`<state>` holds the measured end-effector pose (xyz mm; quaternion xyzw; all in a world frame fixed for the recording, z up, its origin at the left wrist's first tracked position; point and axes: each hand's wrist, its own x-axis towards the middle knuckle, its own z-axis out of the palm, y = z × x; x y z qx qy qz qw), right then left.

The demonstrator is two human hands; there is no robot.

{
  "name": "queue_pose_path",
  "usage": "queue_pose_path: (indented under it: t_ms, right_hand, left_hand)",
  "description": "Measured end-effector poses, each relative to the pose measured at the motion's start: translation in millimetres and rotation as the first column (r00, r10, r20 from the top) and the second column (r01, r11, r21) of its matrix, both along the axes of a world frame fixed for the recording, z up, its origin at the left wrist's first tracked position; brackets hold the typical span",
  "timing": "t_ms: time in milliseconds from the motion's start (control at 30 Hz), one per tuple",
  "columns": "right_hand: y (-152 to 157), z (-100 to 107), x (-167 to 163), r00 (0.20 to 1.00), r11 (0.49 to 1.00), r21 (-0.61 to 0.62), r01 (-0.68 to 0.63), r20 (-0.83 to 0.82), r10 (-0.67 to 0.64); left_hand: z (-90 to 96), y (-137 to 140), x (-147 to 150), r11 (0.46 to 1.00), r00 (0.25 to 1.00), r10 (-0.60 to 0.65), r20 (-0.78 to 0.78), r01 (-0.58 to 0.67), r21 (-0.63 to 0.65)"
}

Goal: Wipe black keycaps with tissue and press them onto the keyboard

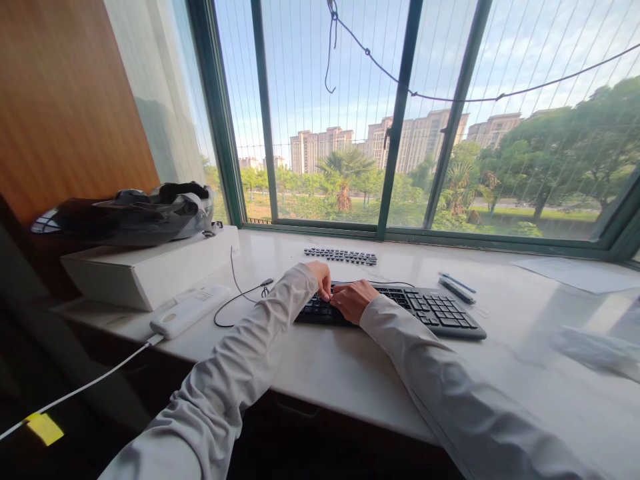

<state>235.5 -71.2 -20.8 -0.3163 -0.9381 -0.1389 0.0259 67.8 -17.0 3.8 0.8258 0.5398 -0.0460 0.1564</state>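
Observation:
A black keyboard [445, 313] lies on the white marble-like surface, its number pad to the right. Both hands are at its left half, fingertips close together and low over the keys. My left hand [321, 277] reaches down from behind, fingers bent and pinched. From the right comes my right hand [354, 299], closed, with thumb and index finger pressed together near the left fingertips. Anything between the fingers is too small or hidden to make out. Beyond the keyboard, several loose dark keycaps [341, 256] lie in rows.
Right of the keyboard lie a blue pen [459, 282] and a dark pen-like item [457, 291]. A white power strip [190, 310] and a black cable [231, 309] are at the left. Behind them, a white box [150, 267] bears a dark bag [145, 213]. Clear plastic [600, 350] lies right.

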Motion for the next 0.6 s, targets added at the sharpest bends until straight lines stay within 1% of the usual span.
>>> queue_pose_path:
  t_ms: [100, 233, 467, 600]
  right_hand:
    - [-1, -1, -1, 1.0, 1.0, 0.019, 0.007, 0.005, -0.007]
    - [-2, -2, -1, 1.0, 0.999, 0.039, -0.007, -0.012, 0.008]
    - [4, -5, 1, 0.998, 0.999, -0.012, -0.034, -0.055, 0.033]
    - [5, -6, 0, 0.997, 1.0, -0.011, -0.025, -0.073, 0.024]
  left_hand:
    - [-0.2, 1, 1, 1.0, 1.0, 0.0, -0.008, 0.0, -0.015]
    - [-0.3, 3, 2, 0.998, 0.999, 0.038, -0.013, -0.039, -0.053]
    - [2.9, 10, -4, 0.984, 0.998, 0.055, 0.035, -0.048, -0.172]
    - [5.4, 13, -5, 0.977, 0.997, 0.071, 0.039, -0.061, -0.203]
